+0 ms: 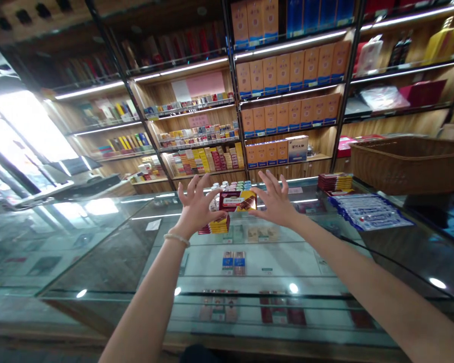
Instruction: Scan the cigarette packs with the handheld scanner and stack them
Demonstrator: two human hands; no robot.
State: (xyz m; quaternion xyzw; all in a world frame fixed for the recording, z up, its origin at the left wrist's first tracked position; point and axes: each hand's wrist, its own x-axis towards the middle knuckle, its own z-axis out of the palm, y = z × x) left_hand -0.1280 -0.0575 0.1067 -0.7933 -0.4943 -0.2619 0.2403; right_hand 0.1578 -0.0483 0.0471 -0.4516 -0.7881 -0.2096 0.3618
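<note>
Head view: left hand point(197, 205) and right hand point(274, 201) pinch a maroon packet point(232, 200), partly hiding small containers point(240, 186) and stacked packets point(220, 226).

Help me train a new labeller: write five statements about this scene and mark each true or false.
1. The left hand and right hand hold one packet between them. True.
2. A bracelet is on the right wrist. False: the bracelet is on the left.
3. The basket is to the right of both hands. True.
4. Blue-and-white packs lie left of the hands. False: the blue-and-white packs lie to the right.
5. Orange boxes stand in rows beyond the hands. True.
</note>
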